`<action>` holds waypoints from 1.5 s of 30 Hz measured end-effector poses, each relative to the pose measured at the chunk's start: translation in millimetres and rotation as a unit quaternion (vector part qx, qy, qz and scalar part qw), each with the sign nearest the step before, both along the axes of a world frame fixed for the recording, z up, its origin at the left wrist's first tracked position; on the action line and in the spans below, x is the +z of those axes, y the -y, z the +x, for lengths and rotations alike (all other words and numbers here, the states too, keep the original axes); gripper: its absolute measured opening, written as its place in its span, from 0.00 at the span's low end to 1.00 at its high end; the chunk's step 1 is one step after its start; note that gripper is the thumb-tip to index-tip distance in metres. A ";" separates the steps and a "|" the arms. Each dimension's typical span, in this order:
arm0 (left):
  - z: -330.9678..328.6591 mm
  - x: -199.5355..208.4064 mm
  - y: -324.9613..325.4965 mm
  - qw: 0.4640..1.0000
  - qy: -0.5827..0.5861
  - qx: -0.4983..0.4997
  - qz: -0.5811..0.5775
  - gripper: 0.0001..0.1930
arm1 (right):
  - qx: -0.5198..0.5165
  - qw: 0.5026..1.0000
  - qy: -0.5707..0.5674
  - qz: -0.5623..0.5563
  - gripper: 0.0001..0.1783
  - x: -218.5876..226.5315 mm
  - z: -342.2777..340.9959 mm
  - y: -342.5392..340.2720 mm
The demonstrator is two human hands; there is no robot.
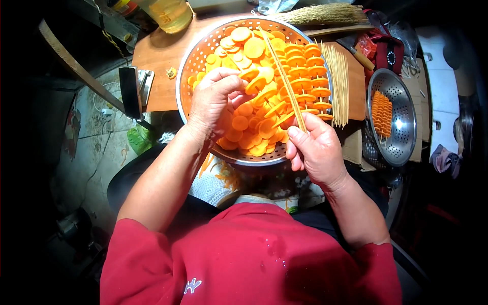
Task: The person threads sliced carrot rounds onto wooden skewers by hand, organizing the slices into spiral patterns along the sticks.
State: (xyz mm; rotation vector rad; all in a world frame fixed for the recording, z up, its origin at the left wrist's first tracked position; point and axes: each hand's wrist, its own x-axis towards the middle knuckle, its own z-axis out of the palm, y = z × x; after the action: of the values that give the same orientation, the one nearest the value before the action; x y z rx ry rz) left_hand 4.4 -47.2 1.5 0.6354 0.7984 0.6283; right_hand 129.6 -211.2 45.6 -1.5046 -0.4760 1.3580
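A large perforated colander (181, 76) sits before me, heaped with thin round carrot slices (253, 48). My left hand (217, 97) is over its left half, fingers closed on a carrot slice (255, 85) at the upper end of a slanting row of spaced slices. That row runs down toward my right hand (317, 147), whose thumb and fingers pinch bamboo skewers (288, 84) at the colander's lower right rim. The skewers point up and left across the colander. Beyond them, threaded carrot skewers (301, 84) lie along the right side. The stick within the slanting row is mostly hidden.
Bare bamboo skewers (335, 86) lie right of the colander on the wooden table (157, 56). Farther right, a metal colander (409, 107) holds more carrot skewers (381, 114). A phone (130, 92) stands at the left table edge. A wooden-handled knife (362, 57) and a straw brush (320, 14) lie behind.
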 end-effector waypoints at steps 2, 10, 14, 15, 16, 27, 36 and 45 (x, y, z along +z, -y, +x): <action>0.7 -0.8 0.2 1.000 0.001 0.002 -0.003 0.08 | -0.003 1.000 0.000 -0.002 0.12 0.2 -0.4 -1.0; -4.2 1.9 -17.0 0.990 -0.093 -0.037 0.100 0.13 | -0.035 0.999 -0.016 -0.002 0.09 5.4 5.6 -4.8; -14.2 -5.7 -32.2 0.879 -0.298 -0.282 0.245 0.08 | -0.038 0.999 -0.018 0.000 0.09 5.1 7.6 -2.2; -13.5 2.3 -27.4 0.812 -0.363 -0.358 0.285 0.08 | -0.038 0.999 -0.020 -0.001 0.09 5.8 6.7 -2.4; -14.4 -4.1 -25.1 0.753 -0.403 -0.409 0.321 0.10 | -0.034 0.999 -0.021 -0.005 0.09 6.5 5.7 -2.7; -11.4 -12.2 -20.2 0.762 -0.410 -0.403 0.298 0.08 | -0.018 1.000 -0.016 -0.006 0.12 2.6 3.7 -1.5; -17.9 2.8 -23.8 0.721 -0.401 -0.447 0.347 0.09 | -0.010 1.000 -0.005 0.002 0.11 2.3 4.4 -1.6; -23.1 4.5 -10.4 0.621 -0.411 -0.506 0.436 0.12 | -0.011 1.000 -0.006 0.002 0.10 2.8 3.0 -1.5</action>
State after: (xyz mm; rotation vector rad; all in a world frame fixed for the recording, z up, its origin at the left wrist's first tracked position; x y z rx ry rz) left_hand -18.7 -36.8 6.0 2.1914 0.7470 -0.4951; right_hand 132.7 -209.6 48.4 -1.4933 -0.4534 1.3466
